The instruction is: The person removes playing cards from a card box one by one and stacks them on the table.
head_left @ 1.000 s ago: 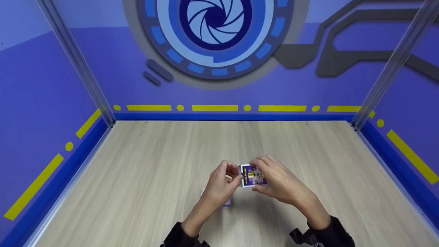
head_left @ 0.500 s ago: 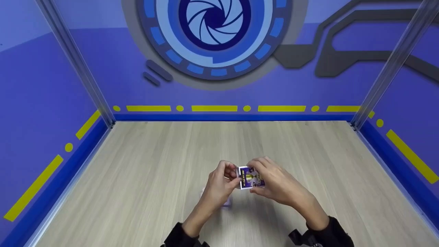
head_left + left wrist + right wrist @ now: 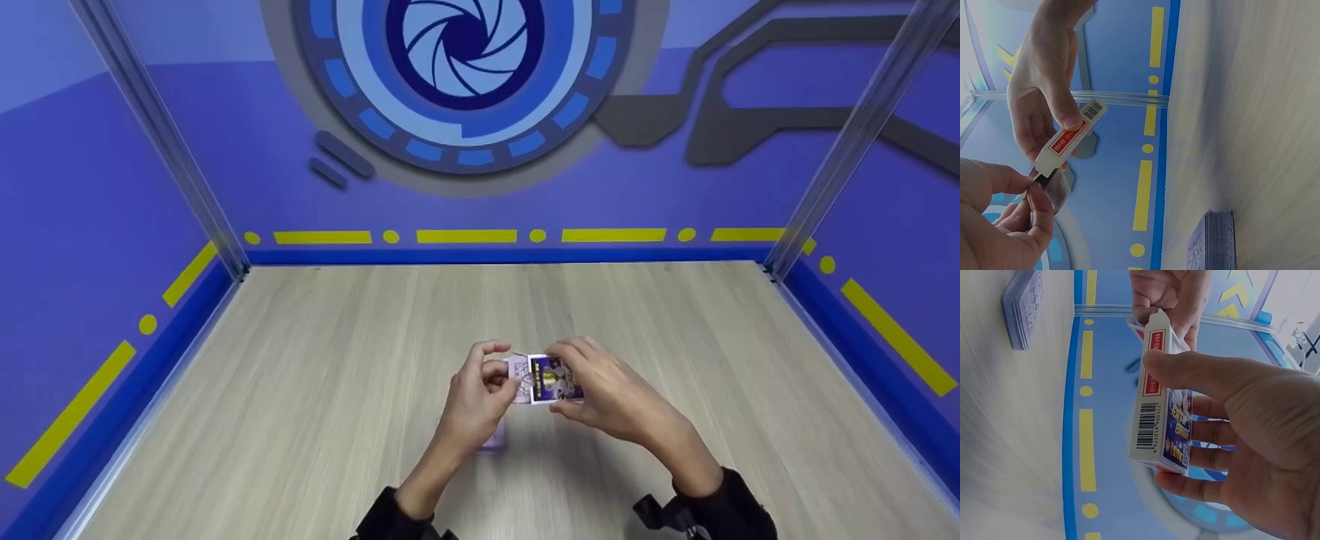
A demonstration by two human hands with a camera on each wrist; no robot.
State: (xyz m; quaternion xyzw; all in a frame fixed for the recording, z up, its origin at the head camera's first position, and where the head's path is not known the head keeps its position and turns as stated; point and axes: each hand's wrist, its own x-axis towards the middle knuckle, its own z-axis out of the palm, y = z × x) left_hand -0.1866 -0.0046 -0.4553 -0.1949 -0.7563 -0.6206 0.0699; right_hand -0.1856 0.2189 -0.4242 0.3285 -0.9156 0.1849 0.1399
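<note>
My right hand (image 3: pixel 615 394) grips a small white playing card box (image 3: pixel 1148 419), thumb on its barcoded side and fingers along the printed face. The box is held above the table, its open end toward my left hand (image 3: pixel 474 397). Between them, purple-patterned playing cards (image 3: pixel 520 375) stick out of that end. Thumb and fingers of the left hand pinch the cards; in the left wrist view they show as a dark edge at the box mouth. Below the left hand, a stack of playing cards (image 3: pixel 1023 309) lies on the table, partly hidden by that hand in the head view.
The wood-grain table (image 3: pixel 337 360) is bordered by blue printed walls (image 3: pixel 480 210) at the back and both sides. Clear posts (image 3: pixel 840 150) stand at the rear corners. Black bands (image 3: pixel 724 510) sit round both wrists.
My left hand has shifted slightly left from the box mouth. Patterned cards now show between it and the box, where only the box's end showed before. The right hand keeps its grip.
</note>
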